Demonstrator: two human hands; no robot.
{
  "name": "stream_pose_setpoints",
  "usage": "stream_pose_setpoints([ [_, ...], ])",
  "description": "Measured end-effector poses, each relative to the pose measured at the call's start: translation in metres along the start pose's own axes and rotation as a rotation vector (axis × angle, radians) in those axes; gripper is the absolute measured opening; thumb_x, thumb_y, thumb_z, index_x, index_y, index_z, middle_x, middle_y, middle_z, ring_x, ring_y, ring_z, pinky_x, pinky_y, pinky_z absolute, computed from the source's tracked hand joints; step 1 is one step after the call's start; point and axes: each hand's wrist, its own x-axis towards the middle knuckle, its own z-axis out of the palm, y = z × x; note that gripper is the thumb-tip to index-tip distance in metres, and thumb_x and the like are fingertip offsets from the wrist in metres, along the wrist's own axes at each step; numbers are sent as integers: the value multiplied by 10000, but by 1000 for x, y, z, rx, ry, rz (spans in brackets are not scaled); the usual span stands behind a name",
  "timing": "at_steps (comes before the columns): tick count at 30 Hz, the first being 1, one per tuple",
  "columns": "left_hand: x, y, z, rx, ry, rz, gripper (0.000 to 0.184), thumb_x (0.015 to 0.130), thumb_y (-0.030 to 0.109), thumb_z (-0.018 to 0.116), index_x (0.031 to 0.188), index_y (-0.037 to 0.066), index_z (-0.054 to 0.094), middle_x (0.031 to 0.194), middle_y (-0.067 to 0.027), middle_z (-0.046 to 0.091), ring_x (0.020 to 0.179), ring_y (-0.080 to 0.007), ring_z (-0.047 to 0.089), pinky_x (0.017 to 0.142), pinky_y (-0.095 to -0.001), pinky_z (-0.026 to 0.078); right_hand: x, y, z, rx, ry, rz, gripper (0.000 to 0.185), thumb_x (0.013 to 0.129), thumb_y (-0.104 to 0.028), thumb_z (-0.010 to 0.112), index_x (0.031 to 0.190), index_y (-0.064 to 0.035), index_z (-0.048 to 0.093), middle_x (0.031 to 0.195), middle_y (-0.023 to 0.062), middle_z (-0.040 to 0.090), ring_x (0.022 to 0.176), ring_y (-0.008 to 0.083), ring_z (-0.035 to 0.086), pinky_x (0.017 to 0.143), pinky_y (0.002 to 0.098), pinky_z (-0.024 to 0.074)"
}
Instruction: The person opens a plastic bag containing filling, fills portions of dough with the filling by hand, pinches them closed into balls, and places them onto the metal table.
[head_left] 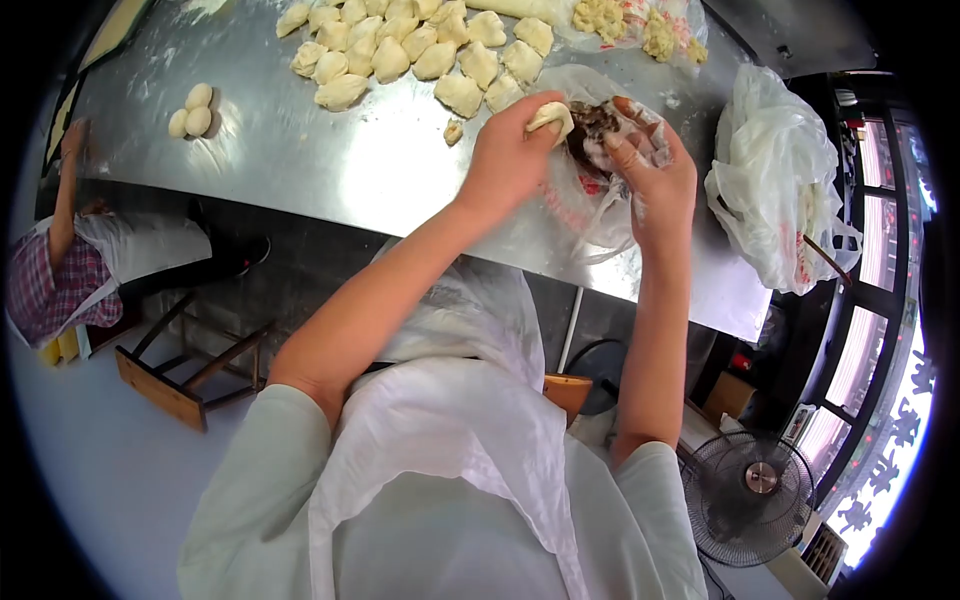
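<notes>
My left hand (515,150) is closed round a piece of pale dough (552,121), whose edge shows at the fingertips. Beside it, my right hand (650,165) has floury fingers bent at a dark, sticky filling (590,132). That filling lies in an opened clear plastic bag (590,225) with red print, at the table's near edge. The two hands are close together over the bag. Many pale dough pieces (392,62) lie to the left of the hands, and a small scrap (453,132) sits just below them.
The metal table (300,180) also carries three dough balls (198,112), yellowish crumbly lumps (600,18) and a white plastic bag (775,170) at the right. A seated person (65,260) is at the far left by a wooden stool (175,390). A fan (760,478) stands lower right.
</notes>
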Motion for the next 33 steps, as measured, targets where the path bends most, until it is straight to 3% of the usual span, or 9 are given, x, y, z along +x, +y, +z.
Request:
stream_pose_setpoints([
  [3, -9, 2, -10, -585, -158, -168, 389, 1080, 188, 507, 1425, 15, 554, 1308, -98, 660, 1118, -189, 645, 977, -368, 514, -17, 2, 26, -7, 71, -84, 313, 893, -1, 753, 1182, 69, 654, 1098, 120, 727, 941, 172, 704, 814, 319, 597],
  [5, -17, 7, -15, -926, -240, -253, 425, 1116, 243, 441, 1443, -22, 497, 1342, -117, 616, 1125, -202, 628, 1035, -384, 494, -26, 15, 36, -298, 97, -110, 358, 868, -7, 773, 1199, 46, 647, 1068, 93, 730, 934, 146, 699, 785, 325, 581],
  [7, -26, 6, -17, -911, -229, -252, 413, 1117, 244, 445, 1436, -9, 511, 1299, -105, 628, 1105, -200, 629, 1031, -380, 491, -30, 36, 41, -587, 92, -328, 447, 814, -28, 809, 1226, -7, 638, 1021, 92, 730, 922, 160, 710, 769, 349, 550],
  [11, -38, -6, -23, -817, -125, -270, 362, 1107, 217, 483, 1394, 5, 540, 1244, -97, 638, 1094, -202, 640, 1001, -364, 514, -41, 42, 75, -923, 177, -369, 514, 774, -36, 820, 1253, -16, 634, 1025, 167, 717, 933, 290, 710, 824, 367, 542],
  [15, -47, -7, -34, -899, -76, -286, 345, 1090, 167, 515, 1385, -10, 535, 1257, -130, 633, 1174, -245, 642, 1013, -358, 539, -48, 22, 75, -371, 42, -100, 627, 819, 7, 785, 1406, -17, 567, 1157, 129, 729, 926, 154, 688, 836, 308, 544],
  [18, -49, -6, -50, -860, -14, -307, 369, 1080, 137, 528, 1410, -27, 511, 1279, -164, 627, 1231, -283, 626, 1052, -382, 541, -55, 17, 66, -164, 134, -160, 596, 835, 7, 793, 1391, 3, 578, 1189, 81, 726, 895, 93, 655, 825, 258, 535],
  [23, -54, -4, -51, -804, -36, -267, 329, 1062, 85, 537, 1370, -31, 543, 1278, -166, 634, 1173, -263, 643, 1010, -399, 554, -57, 45, 68, -490, 135, -299, 340, 813, -55, 842, 1119, 2, 705, 910, 77, 653, 773, 167, 568, 698, 312, 477],
  [26, -63, 1, -45, -783, 12, -266, 310, 1051, 54, 540, 1352, -18, 562, 1242, -149, 650, 1119, -241, 657, 958, -381, 559, -61, 48, 76, -676, 128, -443, 321, 824, -37, 839, 1106, 22, 700, 925, 44, 657, 776, 139, 550, 705, 293, 473],
  [33, -73, 4, -37, -977, -108, -211, 348, 1089, 132, 476, 1413, 16, 528, 1304, -131, 630, 1163, -229, 625, 1028, -384, 503, -62, 58, 79, -660, 218, -565, 175, 787, -6, 802, 876, 12, 653, 793, 160, 580, 718, 336, 562, 636, 420, 438],
])
